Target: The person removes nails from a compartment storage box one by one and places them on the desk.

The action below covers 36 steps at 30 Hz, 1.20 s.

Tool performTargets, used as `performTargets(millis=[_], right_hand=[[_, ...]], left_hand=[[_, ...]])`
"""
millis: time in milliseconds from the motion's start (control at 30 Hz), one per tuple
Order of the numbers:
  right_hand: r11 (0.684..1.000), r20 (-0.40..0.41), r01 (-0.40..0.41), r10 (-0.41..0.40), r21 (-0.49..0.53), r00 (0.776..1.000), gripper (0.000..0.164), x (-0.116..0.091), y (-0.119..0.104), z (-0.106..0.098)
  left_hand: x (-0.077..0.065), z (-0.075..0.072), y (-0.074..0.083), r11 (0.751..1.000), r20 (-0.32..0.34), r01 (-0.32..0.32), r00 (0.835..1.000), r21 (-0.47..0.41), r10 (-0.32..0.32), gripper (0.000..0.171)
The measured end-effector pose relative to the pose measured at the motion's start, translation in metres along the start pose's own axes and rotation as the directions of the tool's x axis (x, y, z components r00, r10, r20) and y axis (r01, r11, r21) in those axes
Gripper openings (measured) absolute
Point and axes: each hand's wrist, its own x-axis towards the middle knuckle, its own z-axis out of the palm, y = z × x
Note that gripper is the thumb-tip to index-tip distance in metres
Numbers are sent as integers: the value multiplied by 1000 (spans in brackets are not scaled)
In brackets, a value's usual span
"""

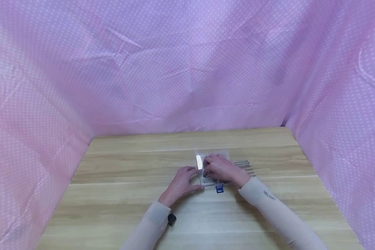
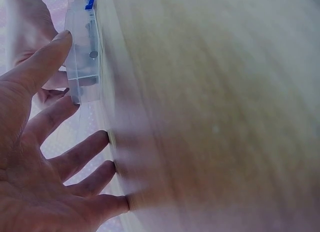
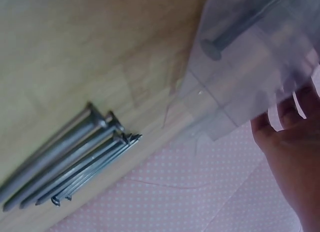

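Observation:
A small clear plastic box (image 1: 202,161) with a blue latch (image 1: 219,189) lies on the wooden table (image 1: 128,163). My right hand (image 1: 221,170) lies over the box with its fingers curled down onto it. Through the clear plastic (image 3: 250,76) the fingers (image 3: 292,137) show, and a nail (image 3: 235,34) lies inside. My left hand (image 1: 183,181) sits just left of the box with its fingers straight. Its thumb (image 2: 42,61) touches the box's side (image 2: 82,66). Several long grey nails (image 3: 65,164) lie side by side on the table, right of the box (image 1: 245,166).
Pink dotted cloth (image 1: 187,69) walls in the table at the back and both sides. The table's far edge runs close behind the nails (image 3: 125,192). A small black object (image 1: 172,219) is at my left wrist.

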Motion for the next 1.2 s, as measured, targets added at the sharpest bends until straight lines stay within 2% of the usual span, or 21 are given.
performTargets(millis=[533, 700, 933, 1200], right_hand=[[999, 20, -46, 46, 11, 999, 6, -3, -2, -3], [1000, 23, -26, 26, -8, 999, 9, -7, -2, -5], [999, -17, -4, 3, -42, 1000, 16, -15, 2, -9], [993, -30, 22, -26, -119, 999, 11, -13, 3, -7]], left_hand=[[1, -1, -1, 1000, 3, 1, 1000, -9, -1, 69], [1, -1, -1, 1000, 3, -2, 1000, 2, 2, 69], [1, -2, -1, 1000, -1, -8, 1000, 22, 8, 70], [1, -2, 0, 999, -3, -15, 1000, 31, 15, 69]])
